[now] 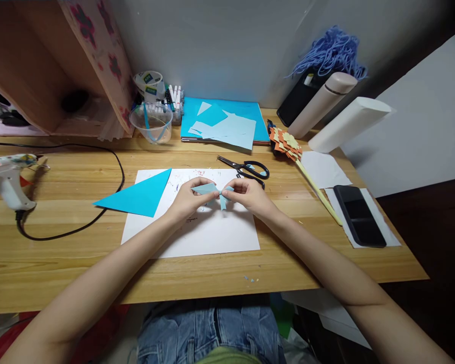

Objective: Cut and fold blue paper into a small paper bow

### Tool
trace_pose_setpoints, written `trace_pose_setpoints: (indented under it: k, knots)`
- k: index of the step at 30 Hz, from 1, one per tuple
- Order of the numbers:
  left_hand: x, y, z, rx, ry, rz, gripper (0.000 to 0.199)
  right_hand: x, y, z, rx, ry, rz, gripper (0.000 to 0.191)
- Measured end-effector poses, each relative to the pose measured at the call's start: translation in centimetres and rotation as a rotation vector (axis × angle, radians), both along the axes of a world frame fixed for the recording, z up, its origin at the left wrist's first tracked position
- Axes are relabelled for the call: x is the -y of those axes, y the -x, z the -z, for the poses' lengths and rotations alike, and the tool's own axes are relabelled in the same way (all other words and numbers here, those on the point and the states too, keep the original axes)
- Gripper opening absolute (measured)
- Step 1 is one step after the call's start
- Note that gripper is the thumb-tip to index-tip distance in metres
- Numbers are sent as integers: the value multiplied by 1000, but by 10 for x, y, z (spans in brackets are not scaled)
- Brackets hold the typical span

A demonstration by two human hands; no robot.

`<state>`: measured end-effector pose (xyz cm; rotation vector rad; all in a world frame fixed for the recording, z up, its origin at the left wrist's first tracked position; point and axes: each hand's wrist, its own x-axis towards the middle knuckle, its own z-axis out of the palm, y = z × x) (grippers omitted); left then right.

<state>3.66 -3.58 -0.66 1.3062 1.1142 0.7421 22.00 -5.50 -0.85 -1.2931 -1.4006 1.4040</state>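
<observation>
A small light blue paper piece (223, 202), shaped like a bow with strips hanging down, is held between both hands above a white sheet (212, 235). My left hand (191, 198) pinches its left part between thumb and fingers. At the middle and right part, my right hand (249, 196) closes on it with thumb and forefinger. A bright blue paper triangle (140, 194) lies partly on the sheet's left side. Black-handled scissors (246, 168) rest just behind my right hand.
At the left stands a white glue gun (9, 182) with its black cable looping on the wooden table (79, 263). Blue papers (227, 108), a plastic cup (151, 124) and markers are behind. A paper flower (286, 144), phone (359, 215) and bottles lie right.
</observation>
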Motion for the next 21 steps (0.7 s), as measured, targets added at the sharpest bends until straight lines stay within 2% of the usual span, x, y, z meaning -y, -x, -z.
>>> trace_pose_setpoints:
  k: [8, 12, 21]
  knots:
    - [0, 0, -2, 19, -2, -13, 37, -3, -4, -4, -95, 113, -73, 22]
    - [0, 0, -2, 14, -2, -17, 37, -3, -3, -7, -90, 124, -35, 20]
    - [1, 0, 0, 0, -18, -6, 39, 1, 1, -4, -10, 38, 16, 20]
